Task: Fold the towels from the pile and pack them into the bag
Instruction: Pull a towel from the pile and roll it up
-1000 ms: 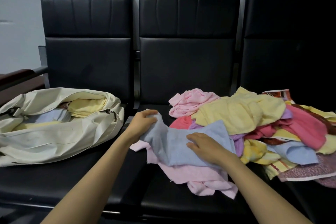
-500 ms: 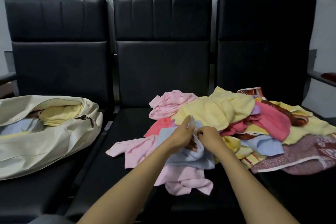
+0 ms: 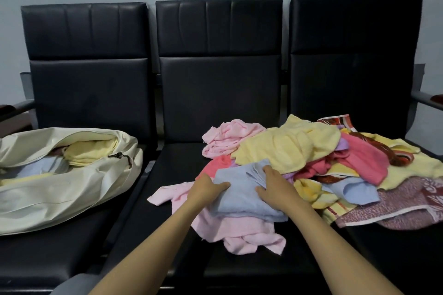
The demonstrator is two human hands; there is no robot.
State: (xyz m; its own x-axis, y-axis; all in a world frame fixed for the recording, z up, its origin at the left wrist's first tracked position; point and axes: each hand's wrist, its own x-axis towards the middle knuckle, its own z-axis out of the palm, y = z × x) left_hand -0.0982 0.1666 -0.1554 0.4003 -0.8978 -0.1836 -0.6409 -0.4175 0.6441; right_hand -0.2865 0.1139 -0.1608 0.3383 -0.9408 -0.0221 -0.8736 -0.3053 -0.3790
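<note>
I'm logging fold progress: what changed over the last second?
The blue towel, spread out a second ago, is now folded into a smaller bundle; the left hand and right hand came together, then gripped its two sides. The bag, the pile and the pink towel underneath stayed put.

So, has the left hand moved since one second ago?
Yes. The left hand moved right, away from the cream bag, and now grips the blue towel.
</note>
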